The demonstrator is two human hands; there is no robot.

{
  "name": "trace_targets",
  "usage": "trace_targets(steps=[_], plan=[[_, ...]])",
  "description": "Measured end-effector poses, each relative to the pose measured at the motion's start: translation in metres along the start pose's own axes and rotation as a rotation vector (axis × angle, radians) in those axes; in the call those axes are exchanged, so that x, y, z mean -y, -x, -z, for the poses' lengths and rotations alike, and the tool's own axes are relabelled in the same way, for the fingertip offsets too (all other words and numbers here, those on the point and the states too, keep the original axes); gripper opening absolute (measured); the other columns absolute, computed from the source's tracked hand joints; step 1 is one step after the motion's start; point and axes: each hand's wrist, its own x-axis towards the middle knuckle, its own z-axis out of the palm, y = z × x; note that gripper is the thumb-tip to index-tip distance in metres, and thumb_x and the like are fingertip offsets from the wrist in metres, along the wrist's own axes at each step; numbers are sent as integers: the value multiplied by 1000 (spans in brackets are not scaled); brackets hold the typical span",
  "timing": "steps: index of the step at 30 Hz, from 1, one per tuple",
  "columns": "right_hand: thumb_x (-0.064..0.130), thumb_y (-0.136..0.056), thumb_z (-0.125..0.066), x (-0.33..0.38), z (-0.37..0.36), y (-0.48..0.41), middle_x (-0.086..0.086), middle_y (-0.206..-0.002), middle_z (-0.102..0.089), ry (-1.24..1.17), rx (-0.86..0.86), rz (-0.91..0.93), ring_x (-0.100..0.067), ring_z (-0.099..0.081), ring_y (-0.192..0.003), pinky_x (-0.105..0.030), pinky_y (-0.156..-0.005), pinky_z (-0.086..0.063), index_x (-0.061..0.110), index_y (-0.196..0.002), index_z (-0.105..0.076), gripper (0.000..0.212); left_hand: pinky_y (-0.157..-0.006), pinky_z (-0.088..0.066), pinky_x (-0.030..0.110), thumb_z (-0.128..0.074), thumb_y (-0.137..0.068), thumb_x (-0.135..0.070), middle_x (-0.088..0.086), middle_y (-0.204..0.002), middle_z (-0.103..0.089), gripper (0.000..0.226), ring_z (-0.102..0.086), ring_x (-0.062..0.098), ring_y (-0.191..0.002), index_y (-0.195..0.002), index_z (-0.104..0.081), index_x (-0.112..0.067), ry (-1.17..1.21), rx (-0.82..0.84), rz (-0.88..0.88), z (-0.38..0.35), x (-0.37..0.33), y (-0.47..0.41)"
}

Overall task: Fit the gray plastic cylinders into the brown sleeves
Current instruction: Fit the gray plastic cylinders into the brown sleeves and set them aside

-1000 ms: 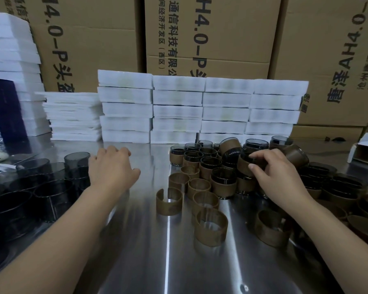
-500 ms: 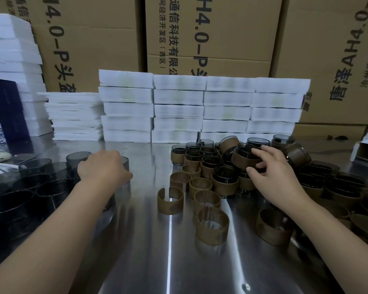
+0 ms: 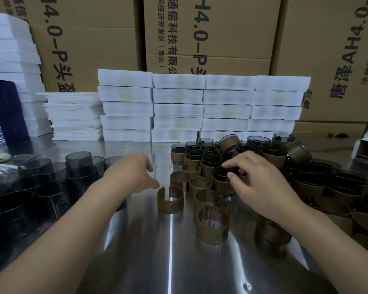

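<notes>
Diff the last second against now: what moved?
Left hand left the gray plastic cylinders and moved right toward the empty brown split sleeves, holding nothing visible. Right hand came down and nearer from the tilted sleeved cylinder it gripped; its fingers now curl over a front brown-sleeved gray cylinder, grip unclear. White foam blocks, steel table unchanged.

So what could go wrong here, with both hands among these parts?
The right hand is among tightly packed sleeved cylinders; the tilted cylinder behind could roll off the pile. The left hand hovers beside the open brown sleeve, and its forearm passes close to the gray cylinders, so a sweep might knock them.
</notes>
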Motion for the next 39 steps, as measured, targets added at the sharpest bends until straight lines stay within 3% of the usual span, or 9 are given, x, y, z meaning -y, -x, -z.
trace_targets(steps=[6, 9, 12, 15, 19, 23, 26, 29, 39], plan=[[19, -85, -54, 7, -1, 2, 22, -87, -52, -80, 258, 27, 5, -49, -81, -16, -71, -36, 39, -86, -65, 23, -80, -49, 32, -79, -76, -33, 0, -120, -50, 53, -54, 19, -102, -124, -55, -29, 24, -100, -70, 4, -4, 5], [41, -75, -53, 14, -1, 6, 18, -85, -56, -139, 338, 60, 2, -54, -79, -18, -67, -39, 39, -71, -63, 11, -87, -50, 34, -80, -72, -36, 1, -133, -44, 67, -52, 22, -112, -132, -50, -32, -153, 3, -58, 5, 0, 8], [69, -66, -52, 23, -3, 11, 20, -80, -61, -121, 390, 96, 2, -58, -77, -21, -69, -47, 35, -72, -67, 37, -85, -49, 31, -77, -74, -37, -2, -137, -49, 73, -53, 21, -116, -139, -44, -31, -250, 135, -53, -1, 1, 8], [71, -65, -58, 32, -7, 15, 23, -74, -66, -17, 433, 149, 7, -56, -70, -10, -62, -41, 38, -85, -71, 40, -78, -50, 29, -73, -79, -38, 0, -131, -51, 67, -56, 19, -102, -138, -43, -29, -220, 121, -60, -4, 3, 6], [50, -78, -65, 34, -4, 16, 25, -72, -67, -38, 451, 157, 13, -57, -69, -6, -58, -36, 35, -85, -72, 18, -64, -47, 30, -64, -87, -44, 6, -114, -55, 60, -60, 22, -86, -135, -35, -21, 142, -69, 8, -2, 0, 2], [37, -80, -63, 29, 7, 13, 22, -61, -60, -162, 336, 129, 3, -55, -56, -11, -51, -36, 31, -73, -64, 10, -54, -51, 25, -61, -92, -37, 12, -116, -55, 48, -63, 20, -80, -129, -38, -18, 844, -167, 17, 7, -6, 0], [38, -77, -54, 27, 11, 11, 13, -66, -57, -253, 184, 111, -5, -50, -54, -17, -49, -36, 29, -73, -51, 11, -59, -61, 32, -57, -96, -31, 21, -118, -60, 28, -65, 31, -100, -114, -55, -10, 1526, 105, 124, 11, -13, 2], [51, -75, -50, 25, 10, 11, 9, -66, -50, -255, 68, 115, -10, -47, -58, -25, -53, -37, 25, -66, -41, 29, -56, -61, 33, -56, -95, -32, 28, -118, -59, 30, -62, 44, -104, -112, -59, -8, 1922, 391, 166, 7, -14, 1], [49, -76, -53, 19, 1, 10, 3, -71, -42, -228, -255, 96, -13, -45, -67, -16, -60, -34, 19, -60, -33, 39, -57, -52, 25, -56, -78, -37, 21, -101, -64, 42, -68, 32, -76, -102, -64, -4, 1864, 842, 114, -18, -30, 10]])
